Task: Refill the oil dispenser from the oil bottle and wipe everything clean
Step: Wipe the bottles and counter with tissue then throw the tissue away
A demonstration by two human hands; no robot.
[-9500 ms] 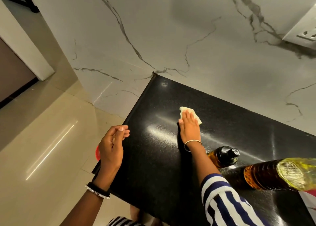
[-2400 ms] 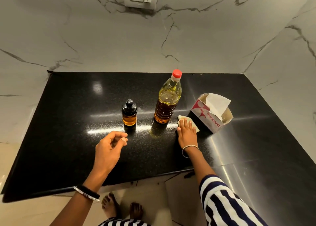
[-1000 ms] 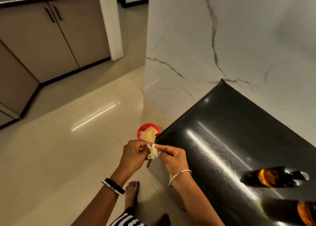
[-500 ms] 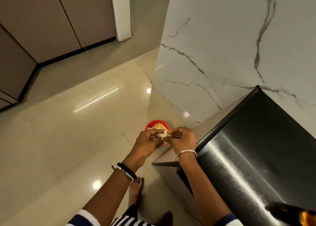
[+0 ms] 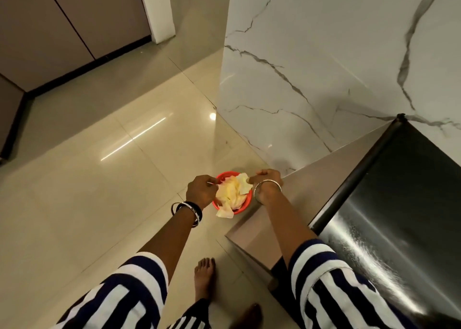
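Both hands are low over the red bin (image 5: 240,210) on the floor, beside the black counter (image 5: 399,191). Left hand (image 5: 201,191): fingers curled together, nothing visible in them. Right hand (image 5: 267,182): fingertips at the corner of an oily tissue (image 5: 243,187) atop the crumpled tissues (image 5: 228,197) in the bin; pinching or only touching, can't tell.

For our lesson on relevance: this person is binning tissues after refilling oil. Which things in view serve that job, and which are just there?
Part of the job:
left hand
right hand
tissues
red bin
black counter

Just there:
cabinets
marble wall
floor
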